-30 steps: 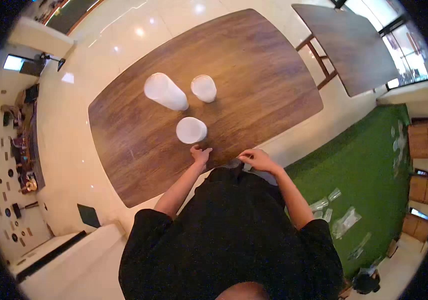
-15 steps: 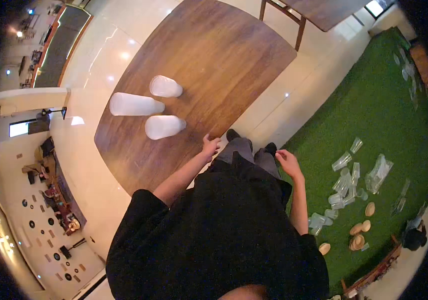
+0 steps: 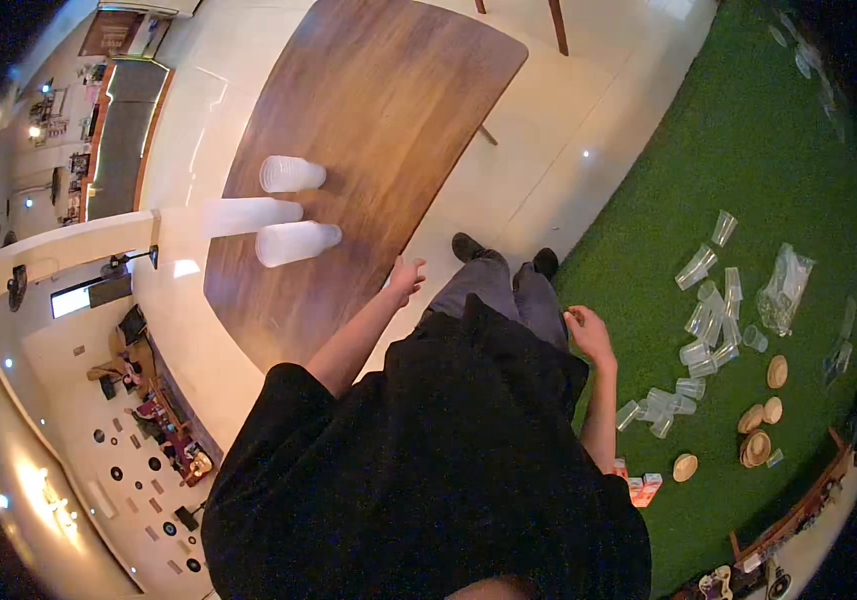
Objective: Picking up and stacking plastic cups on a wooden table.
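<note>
My left hand (image 3: 406, 280) hangs beside the near edge of a brown wooden table (image 3: 388, 130). Its fingers are apart and nothing is in it. Over by my right thigh, my right hand (image 3: 588, 333) is held loosely with its fingers slightly bent, and I see nothing in it. Three nested stacks of translucent white plastic cups lie on their sides on the table's left part: a far stack (image 3: 293, 174), a longer middle stack (image 3: 253, 216) and a near stack (image 3: 296, 243). Neither hand touches them.
On my right, green artificial turf (image 3: 648, 230) holds scattered clear plastic cups (image 3: 713, 315), a crumpled clear plastic bag (image 3: 786, 288) and several small tan bowls (image 3: 754, 448). Small red-and-white boxes (image 3: 644, 488) sit near my right elbow. Pale shiny tiles (image 3: 538, 160) run between table and turf.
The table and cup stacks have shifted left in view, and a gap of floor now shows between the table and my legs. The red-and-white boxes have come into view. Both hands remain empty.
</note>
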Demonstrator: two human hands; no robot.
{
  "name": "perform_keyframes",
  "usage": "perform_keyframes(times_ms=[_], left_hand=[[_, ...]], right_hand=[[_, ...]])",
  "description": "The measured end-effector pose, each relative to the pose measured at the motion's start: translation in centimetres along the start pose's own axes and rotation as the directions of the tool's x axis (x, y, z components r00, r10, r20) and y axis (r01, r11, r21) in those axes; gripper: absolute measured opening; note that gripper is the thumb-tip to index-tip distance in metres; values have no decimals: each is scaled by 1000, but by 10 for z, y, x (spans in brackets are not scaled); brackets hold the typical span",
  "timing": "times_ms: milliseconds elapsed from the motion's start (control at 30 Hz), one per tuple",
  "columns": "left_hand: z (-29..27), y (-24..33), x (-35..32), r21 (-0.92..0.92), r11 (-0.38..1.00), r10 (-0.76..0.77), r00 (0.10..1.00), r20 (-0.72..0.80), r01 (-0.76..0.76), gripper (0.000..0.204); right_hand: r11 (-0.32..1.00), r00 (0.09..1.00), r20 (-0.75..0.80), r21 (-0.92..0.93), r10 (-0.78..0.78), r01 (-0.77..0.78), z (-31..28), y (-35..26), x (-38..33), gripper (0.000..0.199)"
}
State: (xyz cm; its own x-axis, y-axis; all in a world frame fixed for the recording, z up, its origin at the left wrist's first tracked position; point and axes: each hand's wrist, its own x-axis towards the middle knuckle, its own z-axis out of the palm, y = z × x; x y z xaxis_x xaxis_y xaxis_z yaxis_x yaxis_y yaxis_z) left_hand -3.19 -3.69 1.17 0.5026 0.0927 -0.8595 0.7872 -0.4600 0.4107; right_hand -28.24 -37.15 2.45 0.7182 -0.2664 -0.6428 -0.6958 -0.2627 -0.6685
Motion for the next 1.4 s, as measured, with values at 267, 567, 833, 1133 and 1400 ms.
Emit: perform_keyframes(times_ms=[267,567,833,1133,1400], left_hand=[[34,7,-23,-32,999,-26,999,37,27,92],[59,29,-3,-29,999,40,993,113,-37,85],[94,86,66,384,904,-41,857,514,-186,52],[172,163,81,760,396,-433,625,650,-516,65],[222,181,69,797,17,-606,628,489,-604,68]], right_hand=[[997,996,-61,16,-72,73,-29,30,8,39],[997,991,-125,54,-52,60,-36,36,31,40],[970,958,-227,207,177,-130,5,50,16,38],[610,593,-340,716,730,-340,178,100,-41,38],[338,609,-99,895,787,-290,304,55,-56,30]])
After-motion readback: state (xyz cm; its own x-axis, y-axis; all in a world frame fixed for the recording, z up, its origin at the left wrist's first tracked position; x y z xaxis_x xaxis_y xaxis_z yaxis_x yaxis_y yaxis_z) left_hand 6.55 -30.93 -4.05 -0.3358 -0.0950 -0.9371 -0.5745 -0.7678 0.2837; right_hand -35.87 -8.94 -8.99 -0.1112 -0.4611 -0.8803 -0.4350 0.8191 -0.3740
